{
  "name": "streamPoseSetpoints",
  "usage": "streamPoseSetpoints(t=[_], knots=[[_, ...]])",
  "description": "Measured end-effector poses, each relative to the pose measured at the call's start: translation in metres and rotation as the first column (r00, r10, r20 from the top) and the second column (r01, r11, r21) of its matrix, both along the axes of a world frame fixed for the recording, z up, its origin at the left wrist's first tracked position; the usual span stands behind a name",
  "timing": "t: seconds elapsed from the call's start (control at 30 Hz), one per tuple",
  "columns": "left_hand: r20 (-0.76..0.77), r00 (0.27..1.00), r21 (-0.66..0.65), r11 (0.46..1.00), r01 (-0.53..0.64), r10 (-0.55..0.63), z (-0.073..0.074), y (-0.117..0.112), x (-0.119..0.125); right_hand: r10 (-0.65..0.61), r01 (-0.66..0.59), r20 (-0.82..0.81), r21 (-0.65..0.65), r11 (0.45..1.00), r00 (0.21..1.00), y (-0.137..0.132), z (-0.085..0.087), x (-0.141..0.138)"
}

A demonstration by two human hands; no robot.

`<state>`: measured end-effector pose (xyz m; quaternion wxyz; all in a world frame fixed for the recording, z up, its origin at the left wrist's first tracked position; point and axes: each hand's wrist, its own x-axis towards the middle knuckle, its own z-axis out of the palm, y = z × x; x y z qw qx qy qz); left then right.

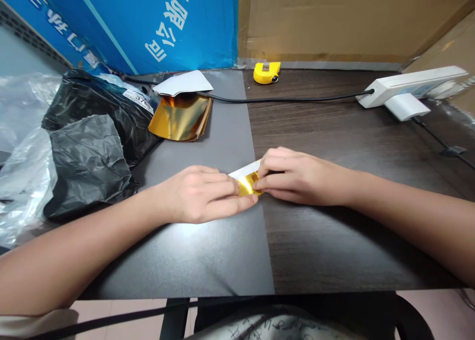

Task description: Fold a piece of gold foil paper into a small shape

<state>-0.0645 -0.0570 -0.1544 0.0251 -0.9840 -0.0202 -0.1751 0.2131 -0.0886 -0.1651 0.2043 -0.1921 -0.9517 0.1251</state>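
A small piece of gold foil paper (246,184) with a white back lies on the table at the middle, partly folded, its white side showing along the far edge. My left hand (202,194) rests over its left end, with the fingers pressed down on it. At its right end my right hand (293,176) grips the paper with thumb and fingers closed together. Both hands cover much of the paper, so its full shape is hidden. Farther back sits a stack of gold foil sheets (180,117), with a white sheet (183,82) on top.
Black plastic bags (87,157) and clear plastic wrap (22,191) lie at the left. A yellow tape measure (266,73) stands at the back. A black cable (289,101) runs to a white power strip (415,85) at the right. Blue (148,23) and brown (326,25) boxes line the rear.
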Motion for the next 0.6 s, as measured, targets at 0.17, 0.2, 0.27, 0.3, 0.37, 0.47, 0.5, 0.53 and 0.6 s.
streamPoseSetpoints(t=[0.17, 0.2, 0.27, 0.3, 0.37, 0.47, 0.5, 0.53, 0.6], knots=[[0.157, 0.977, -0.156, 0.981, -0.119, 0.143, -0.007, -0.001, 0.009, -0.003, -0.006, -0.072, -0.131, 0.991, 0.997, -0.007, 0.000, -0.013], [0.170, 0.970, -0.199, 0.970, -0.136, 0.171, -0.007, -0.002, 0.012, -0.030, 0.020, -0.072, -0.145, 0.989, 0.997, -0.008, -0.001, -0.017], [0.159, 0.961, -0.278, 0.945, -0.174, 0.224, -0.007, -0.002, 0.015, -0.091, 0.084, -0.046, -0.139, 0.987, 0.995, -0.011, -0.002, -0.022], [0.145, 0.958, -0.303, 0.933, -0.193, 0.245, -0.007, -0.001, 0.016, -0.125, 0.120, -0.031, -0.114, 0.986, 0.992, -0.013, -0.002, -0.025], [0.116, 0.956, -0.334, 0.917, -0.217, 0.269, -0.007, 0.000, 0.015, -0.172, 0.171, -0.022, -0.067, 0.983, 0.985, -0.014, -0.004, -0.027], [0.092, 0.969, -0.412, 0.894, -0.174, 0.231, -0.006, 0.002, 0.013, -0.159, 0.157, -0.035, -0.065, 0.986, 0.987, -0.013, -0.004, -0.026], [0.081, 0.976, -0.423, 0.894, -0.151, 0.203, -0.006, 0.003, 0.012, -0.138, 0.134, -0.045, -0.083, 0.987, 0.989, -0.012, -0.003, -0.024], [0.061, 0.982, -0.410, 0.902, -0.138, 0.178, -0.005, 0.003, 0.011, -0.120, 0.114, -0.054, -0.106, 0.988, 0.991, -0.012, -0.002, -0.022], [0.010, 0.987, -0.322, 0.935, -0.147, 0.159, -0.004, 0.003, 0.010, -0.098, 0.087, -0.067, -0.152, 0.985, 0.993, -0.010, 0.000, -0.020]])
